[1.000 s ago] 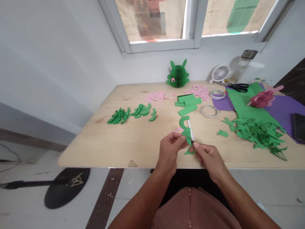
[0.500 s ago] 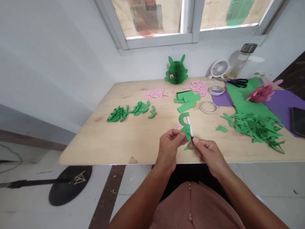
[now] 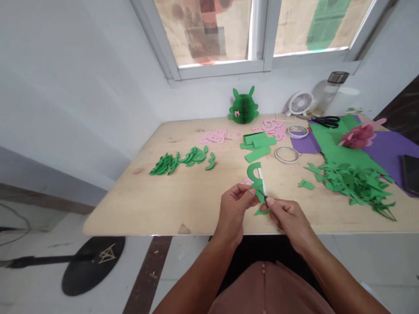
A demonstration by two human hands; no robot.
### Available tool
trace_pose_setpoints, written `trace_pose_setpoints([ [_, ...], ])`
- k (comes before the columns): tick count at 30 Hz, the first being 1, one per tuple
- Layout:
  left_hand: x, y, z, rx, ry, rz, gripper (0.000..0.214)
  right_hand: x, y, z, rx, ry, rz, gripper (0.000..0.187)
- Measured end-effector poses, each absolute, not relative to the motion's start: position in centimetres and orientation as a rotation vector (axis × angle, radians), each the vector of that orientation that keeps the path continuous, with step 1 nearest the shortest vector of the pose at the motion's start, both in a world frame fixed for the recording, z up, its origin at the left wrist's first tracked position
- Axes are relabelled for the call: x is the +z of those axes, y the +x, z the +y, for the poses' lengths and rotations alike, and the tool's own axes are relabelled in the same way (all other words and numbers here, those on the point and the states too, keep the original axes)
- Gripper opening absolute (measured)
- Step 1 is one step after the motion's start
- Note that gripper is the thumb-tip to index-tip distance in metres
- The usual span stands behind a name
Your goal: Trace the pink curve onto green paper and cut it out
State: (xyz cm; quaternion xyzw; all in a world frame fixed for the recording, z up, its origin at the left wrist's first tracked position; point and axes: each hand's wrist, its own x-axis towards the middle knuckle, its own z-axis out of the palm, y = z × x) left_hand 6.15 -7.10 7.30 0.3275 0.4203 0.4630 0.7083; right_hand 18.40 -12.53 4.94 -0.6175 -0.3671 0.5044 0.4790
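Near the table's front edge, my left hand (image 3: 236,207) pinches a green paper cutout (image 3: 252,172) between thumb and fingers. The cutout has a curved, scalloped outline, and a white strip (image 3: 262,181) runs along its right side. Close by on the right, my right hand (image 3: 290,216) is closed around a small dark, thin tool (image 3: 265,197) whose tip meets the lower end of the paper. Most of that tool is hidden by the fingers, so its kind is unclear. A green scrap (image 3: 262,211) shows under the hands, and a pink paper piece (image 3: 246,180) lies behind the left fingers.
Piles of green cutouts (image 3: 164,164) and pink cutouts (image 3: 216,136) lie left. Green strips (image 3: 258,141), tape rolls (image 3: 286,155) and a green honeycomb figure (image 3: 244,109) stand behind. Green scraps (image 3: 356,181), scissors (image 3: 325,121), a fan (image 3: 300,103) and a bottle (image 3: 329,93) are right.
My head view has tilted up slightly, so the table and hands sit lower in the picture. Both hands keep nearly the same hold on the green paper and tool.
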Motion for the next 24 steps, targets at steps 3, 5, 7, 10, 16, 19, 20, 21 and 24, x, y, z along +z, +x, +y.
trace_pose_setpoints([
  [3,7.28,6.09,-6.95,1.018,0.738,0.938,0.022,5.04,18.33,-12.56,1.227,-1.527,-0.898,0.056],
  [5,7.23,6.13,-6.95,1.018,0.737,0.94,0.021,5.04,18.3,-12.6,1.226,-1.534,-0.892,0.055],
  [7,7.19,6.22,-7.02,1.026,0.733,0.934,0.021,5.02,18.31,-12.62,1.227,-1.532,-0.884,0.055],
  [10,7.19,6.33,-7.14,1.044,0.725,0.922,0.021,5.02,18.35,-12.58,1.222,-1.516,-0.891,0.053],
  [16,7.09,6.41,-7.29,1.062,0.72,0.926,0.018,4.86,18.28,-12.5,1.219,-1.509,-0.902,0.053],
  [19,6.98,6.45,-7.43,1.066,0.708,0.932,0.018,4.71,18.15,-12.53,1.221,-1.505,-0.887,0.052],
  [20,6.97,6.46,-7.47,1.069,0.704,0.933,0.018,4.68,18.12,-12.54,1.222,-1.505,-0.885,0.052],
  [21,6.96,6.46,-7.51,1.072,0.701,0.932,0.019,4.65,18.09,-12.55,1.222,-1.504,-0.885,0.052],
  [24,6.99,6.46,-7.57,1.075,0.7,0.934,0.02,4.64,18.05,-12.56,1.216,-1.501,-0.893,0.052],
])
